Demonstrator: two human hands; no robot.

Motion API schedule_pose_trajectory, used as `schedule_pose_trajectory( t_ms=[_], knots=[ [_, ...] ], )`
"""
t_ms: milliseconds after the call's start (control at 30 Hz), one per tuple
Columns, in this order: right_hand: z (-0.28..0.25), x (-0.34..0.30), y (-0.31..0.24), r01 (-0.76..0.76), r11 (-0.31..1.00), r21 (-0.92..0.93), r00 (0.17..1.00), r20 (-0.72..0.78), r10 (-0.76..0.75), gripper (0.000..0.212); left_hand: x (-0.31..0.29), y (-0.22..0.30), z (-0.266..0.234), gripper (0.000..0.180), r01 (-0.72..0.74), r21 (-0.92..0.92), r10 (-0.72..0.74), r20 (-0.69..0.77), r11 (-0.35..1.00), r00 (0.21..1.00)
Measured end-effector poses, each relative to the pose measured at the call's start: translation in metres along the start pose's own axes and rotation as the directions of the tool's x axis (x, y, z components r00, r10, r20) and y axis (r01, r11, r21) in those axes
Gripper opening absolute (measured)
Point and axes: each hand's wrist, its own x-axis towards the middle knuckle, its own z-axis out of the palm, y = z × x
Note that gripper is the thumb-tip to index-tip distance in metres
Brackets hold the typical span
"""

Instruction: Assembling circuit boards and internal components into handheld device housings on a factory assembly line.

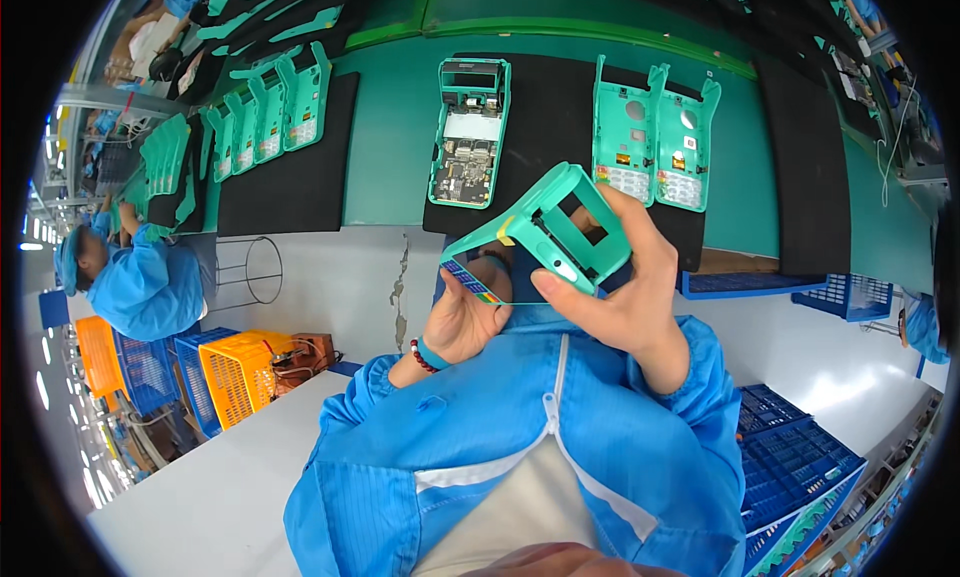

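Note:
Above my lap I hold a teal-green handheld terminal housing [527, 239] tilted between both hands. It has a rectangular opening at its upper end, an oval slot in its side, a bit of yellow tape and a dark keypad at the lower end. My left hand [465, 317] grips the keypad end, a beaded bracelet on its wrist. Fingers and thumb of my right hand [632, 292] clasp the end with the opening. Beyond, an open terminal body [468, 142] with bare circuit boards lies on a black mat [548, 127]. Right of it lie two green shells [637, 137] with keypads, open side up.
Several more green shells [268, 117] stand in a row on another mat at the left of the green bench [390, 162]. A co-worker in blue [150, 287] sits far left. Yellow crates [238, 382] stand lower left, blue crates [795, 467] lower right.

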Motion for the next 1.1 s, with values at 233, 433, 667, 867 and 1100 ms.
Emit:
schedule_pose_trajectory(
  t_ms=[233, 433, 667, 867, 1100],
  knots=[
    [-0.010, 0.003, 0.015, -0.064, 0.995, 0.080, 0.997, 0.037, 0.061, 0.075, 0.007, 0.012, 0.018, 0.050, -0.171, 0.101, 0.166, 0.063, 0.980, 0.984],
    [-0.067, 0.003, 0.032, -0.017, 0.863, -0.505, 0.991, -0.122, -0.052, 0.060, 0.012, 0.048, 0.079, 0.026, -0.457, 0.868, 0.431, 0.493, -0.193, 0.756],
    [-0.226, -0.017, 0.090, -0.338, 0.575, -0.745, 0.886, -0.457, -0.071, 0.042, 0.073, 0.040, 0.086, 0.043, -0.325, 0.242, -0.030, 0.759, -0.914, 0.650],
    [-0.356, -0.080, 0.133, -0.726, 0.100, -0.681, 0.674, -0.733, -0.095, 0.075, 0.079, 0.034, 0.065, 0.042, -0.293, 0.325, -0.014, 0.648, -0.899, 0.761],
    [-0.428, -0.144, 0.178, -0.681, 0.544, -0.491, 0.600, -0.800, 0.029, 0.086, 0.091, 0.029, 0.055, 0.044, -0.309, 0.304, -0.055, 0.626, -0.901, 0.778]
  ],
)
